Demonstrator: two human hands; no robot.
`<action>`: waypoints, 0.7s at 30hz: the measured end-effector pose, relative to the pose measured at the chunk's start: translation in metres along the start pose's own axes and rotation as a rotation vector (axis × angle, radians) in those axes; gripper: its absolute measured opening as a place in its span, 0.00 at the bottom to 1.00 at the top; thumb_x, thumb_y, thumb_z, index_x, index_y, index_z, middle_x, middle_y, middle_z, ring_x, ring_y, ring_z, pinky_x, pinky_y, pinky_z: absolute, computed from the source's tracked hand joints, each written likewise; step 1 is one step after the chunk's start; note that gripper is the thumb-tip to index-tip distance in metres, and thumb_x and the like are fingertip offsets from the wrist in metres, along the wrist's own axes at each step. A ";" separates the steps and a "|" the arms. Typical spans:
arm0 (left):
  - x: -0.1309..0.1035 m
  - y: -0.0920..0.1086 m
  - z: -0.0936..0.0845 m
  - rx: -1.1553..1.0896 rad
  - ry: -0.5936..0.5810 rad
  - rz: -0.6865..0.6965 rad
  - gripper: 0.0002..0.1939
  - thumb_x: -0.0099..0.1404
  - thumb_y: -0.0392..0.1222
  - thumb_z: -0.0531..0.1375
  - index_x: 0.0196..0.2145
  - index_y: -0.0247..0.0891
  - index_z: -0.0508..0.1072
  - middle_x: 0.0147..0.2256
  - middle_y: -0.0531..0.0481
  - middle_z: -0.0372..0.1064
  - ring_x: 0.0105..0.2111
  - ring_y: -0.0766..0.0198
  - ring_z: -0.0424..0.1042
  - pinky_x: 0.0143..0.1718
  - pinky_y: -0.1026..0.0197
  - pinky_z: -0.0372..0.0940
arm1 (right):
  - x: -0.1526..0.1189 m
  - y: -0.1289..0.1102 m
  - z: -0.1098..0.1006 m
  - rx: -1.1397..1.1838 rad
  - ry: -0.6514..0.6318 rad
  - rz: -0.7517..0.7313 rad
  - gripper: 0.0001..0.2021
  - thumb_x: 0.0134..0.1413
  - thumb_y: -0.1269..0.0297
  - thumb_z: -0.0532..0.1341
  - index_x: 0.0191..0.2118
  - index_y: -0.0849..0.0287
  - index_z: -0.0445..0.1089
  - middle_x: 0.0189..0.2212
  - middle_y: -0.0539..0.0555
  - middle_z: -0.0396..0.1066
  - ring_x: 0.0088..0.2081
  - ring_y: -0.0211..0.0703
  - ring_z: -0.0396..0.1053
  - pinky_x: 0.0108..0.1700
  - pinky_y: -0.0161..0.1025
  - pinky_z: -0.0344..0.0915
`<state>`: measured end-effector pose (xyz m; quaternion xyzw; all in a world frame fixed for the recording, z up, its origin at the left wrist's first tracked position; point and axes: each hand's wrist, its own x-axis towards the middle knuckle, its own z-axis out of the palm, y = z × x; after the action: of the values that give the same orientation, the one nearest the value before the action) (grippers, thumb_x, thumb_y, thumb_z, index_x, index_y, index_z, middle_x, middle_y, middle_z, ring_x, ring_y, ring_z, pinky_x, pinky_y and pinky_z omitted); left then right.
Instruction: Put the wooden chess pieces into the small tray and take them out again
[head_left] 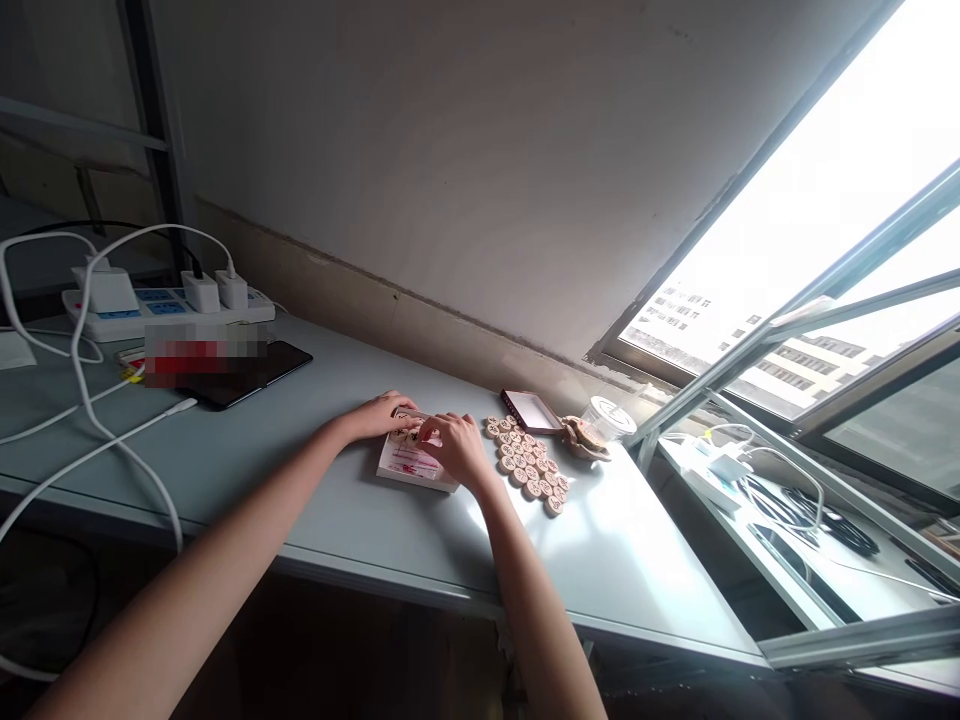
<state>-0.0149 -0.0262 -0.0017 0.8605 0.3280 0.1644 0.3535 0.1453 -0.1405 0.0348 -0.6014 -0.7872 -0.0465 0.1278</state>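
A shallow white box (390, 470) lies on the grey desk in front of me, with pink-red marks on its inside bottom. A few round wooden Chinese chess pieces (401, 436) sit in its far part. My left hand (375, 416) grips the box's far left corner, its fingers curled over the edge. Over the right side of the box, my right hand (459, 448) has its fingers bent down and pinched together; whatever is between the fingertips is hidden. Many more Chinese chess pieces (529, 462) are spread flat in a group right of the box.
Behind the loose pieces lie a dark-edged box lid (532, 411), a brown carved object (583, 440) and a clear plastic cup (609, 416). On the left are a black tablet (262, 375), a power strip (169, 318) and white cables (135, 445). A metal frame (705, 395) borders the right.
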 end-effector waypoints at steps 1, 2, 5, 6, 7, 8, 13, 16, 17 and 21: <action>-0.001 0.002 0.000 0.016 -0.001 -0.011 0.29 0.55 0.62 0.54 0.47 0.40 0.69 0.50 0.45 0.62 0.49 0.53 0.64 0.49 0.59 0.59 | 0.000 0.003 -0.003 0.012 0.003 0.008 0.06 0.58 0.60 0.58 0.33 0.54 0.70 0.33 0.49 0.72 0.36 0.39 0.66 0.38 0.37 0.50; -0.002 0.005 0.001 0.030 -0.003 -0.018 0.30 0.54 0.63 0.55 0.47 0.41 0.68 0.50 0.45 0.61 0.48 0.53 0.64 0.49 0.59 0.60 | -0.001 0.008 -0.007 0.017 0.020 0.032 0.06 0.58 0.61 0.58 0.34 0.53 0.70 0.33 0.48 0.72 0.36 0.39 0.66 0.39 0.37 0.50; -0.003 0.007 0.001 0.054 -0.009 -0.024 0.29 0.52 0.62 0.56 0.47 0.42 0.68 0.49 0.46 0.61 0.47 0.54 0.64 0.48 0.59 0.61 | -0.008 0.029 -0.016 -0.069 0.135 0.229 0.05 0.58 0.64 0.57 0.37 0.52 0.71 0.37 0.49 0.72 0.40 0.41 0.65 0.42 0.39 0.50; -0.003 0.007 0.001 0.055 -0.012 -0.022 0.29 0.52 0.62 0.56 0.46 0.43 0.68 0.49 0.47 0.61 0.47 0.54 0.64 0.47 0.59 0.61 | -0.012 0.038 -0.018 -0.129 0.160 0.330 0.06 0.57 0.65 0.58 0.39 0.53 0.71 0.39 0.51 0.71 0.42 0.43 0.64 0.43 0.40 0.50; -0.003 0.007 0.001 0.055 -0.014 -0.022 0.28 0.52 0.62 0.56 0.46 0.43 0.68 0.48 0.47 0.61 0.47 0.54 0.65 0.47 0.59 0.61 | -0.016 0.046 -0.019 -0.191 0.158 0.431 0.07 0.56 0.65 0.58 0.40 0.55 0.71 0.41 0.54 0.71 0.44 0.46 0.63 0.44 0.41 0.50; -0.003 0.006 0.001 0.056 -0.014 -0.022 0.28 0.52 0.62 0.56 0.46 0.43 0.68 0.48 0.47 0.61 0.47 0.54 0.65 0.47 0.60 0.61 | -0.019 0.053 -0.019 -0.244 0.126 0.520 0.08 0.56 0.64 0.58 0.41 0.56 0.71 0.42 0.56 0.70 0.45 0.48 0.62 0.44 0.43 0.50; -0.002 0.003 0.001 0.065 0.001 -0.006 0.27 0.53 0.60 0.56 0.46 0.43 0.68 0.48 0.48 0.61 0.47 0.55 0.65 0.47 0.61 0.61 | -0.026 0.069 -0.012 -0.328 -0.048 0.653 0.12 0.57 0.59 0.56 0.37 0.59 0.73 0.41 0.62 0.69 0.46 0.53 0.59 0.44 0.45 0.50; -0.002 0.002 0.001 0.078 0.011 0.005 0.26 0.53 0.60 0.56 0.45 0.43 0.69 0.48 0.48 0.62 0.47 0.56 0.66 0.46 0.61 0.61 | -0.023 0.066 -0.009 -0.324 -0.030 0.634 0.12 0.55 0.56 0.58 0.37 0.58 0.73 0.42 0.61 0.68 0.46 0.53 0.59 0.45 0.46 0.50; -0.002 0.002 0.001 0.080 0.014 0.008 0.26 0.53 0.60 0.56 0.45 0.43 0.69 0.48 0.48 0.63 0.47 0.55 0.66 0.46 0.61 0.61 | -0.022 0.064 -0.007 -0.317 -0.028 0.628 0.13 0.54 0.55 0.58 0.38 0.57 0.73 0.43 0.60 0.68 0.46 0.53 0.59 0.45 0.46 0.50; -0.001 0.002 0.002 0.076 0.022 0.018 0.27 0.52 0.61 0.57 0.45 0.42 0.70 0.48 0.47 0.63 0.47 0.55 0.66 0.46 0.60 0.61 | -0.018 0.057 -0.001 -0.299 -0.035 0.580 0.12 0.57 0.59 0.57 0.42 0.59 0.71 0.41 0.59 0.70 0.46 0.51 0.61 0.45 0.45 0.51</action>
<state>-0.0141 -0.0289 -0.0013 0.8743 0.3304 0.1643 0.3154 0.2044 -0.1418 0.0267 -0.8133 -0.5698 -0.1131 0.0326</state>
